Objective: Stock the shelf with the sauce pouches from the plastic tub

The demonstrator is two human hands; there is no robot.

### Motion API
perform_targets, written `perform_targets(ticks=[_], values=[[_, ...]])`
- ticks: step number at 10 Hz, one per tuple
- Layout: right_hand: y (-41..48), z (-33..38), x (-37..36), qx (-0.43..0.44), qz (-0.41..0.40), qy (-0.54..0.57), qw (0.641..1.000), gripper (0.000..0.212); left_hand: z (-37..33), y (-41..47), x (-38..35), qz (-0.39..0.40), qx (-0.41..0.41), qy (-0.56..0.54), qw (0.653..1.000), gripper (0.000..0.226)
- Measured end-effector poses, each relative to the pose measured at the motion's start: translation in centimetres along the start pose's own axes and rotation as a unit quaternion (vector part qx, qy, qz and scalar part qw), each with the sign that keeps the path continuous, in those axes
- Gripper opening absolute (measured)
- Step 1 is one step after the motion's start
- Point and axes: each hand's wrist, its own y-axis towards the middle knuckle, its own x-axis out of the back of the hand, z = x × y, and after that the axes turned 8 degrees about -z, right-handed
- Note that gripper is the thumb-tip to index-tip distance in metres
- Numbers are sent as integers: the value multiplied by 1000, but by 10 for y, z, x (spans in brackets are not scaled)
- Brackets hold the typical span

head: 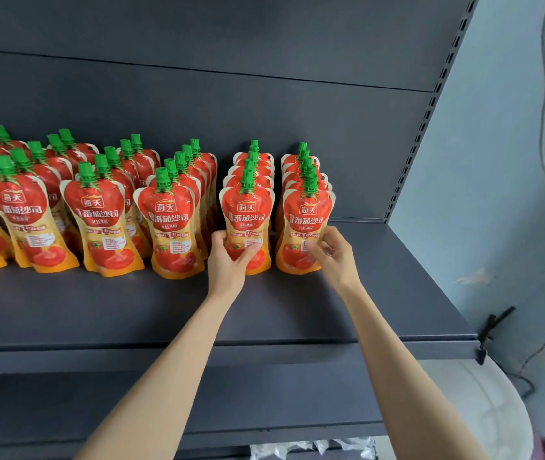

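Sauce pouches, glossy red-and-orange plastic with green spouts, stand on the matte grey metal shelf (pixel 98 310); left hand (pixel 228 257) clamps one waisted pouch (pixel 247 220), right hand (pixel 332 254) pinches its three-o'clock neighbour (pixel 304 227).

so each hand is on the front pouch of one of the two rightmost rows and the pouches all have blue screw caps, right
Not quite: the caps are green, not blue. The head view shows the left hand gripping the front red-and-orange tomato sauce pouch of the second row from the right, and the right hand on the front pouch of the rightmost row, each with a green screw cap.
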Motion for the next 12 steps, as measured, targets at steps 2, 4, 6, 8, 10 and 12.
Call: perform_targets(ticks=[2, 4, 6, 8, 10, 12], values=[[3, -3, -1, 5, 2, -7, 1000, 17, -1, 3, 4, 29, 5, 0, 1000, 50], [5, -2, 0, -3, 9, -10, 1000, 18, -2, 0, 3, 20, 5, 11, 1000, 52], [4, 3, 2, -10, 8, -27, 1000, 18, -6, -2, 3, 10, -4, 35, 999, 52], [0, 7, 4, -16, -14, -94, 995, 29, -6, -4, 8, 5, -17, 88, 996, 55], [-25, 25, 15, -22, -62, -132, 989, 41, -14, -21, 20, 6, -72, 165, 984, 61], [-52, 53, 16, 43, -62, -149, 986, 24, -33, -43, 46, 0, -149, 156, 976, 32]])
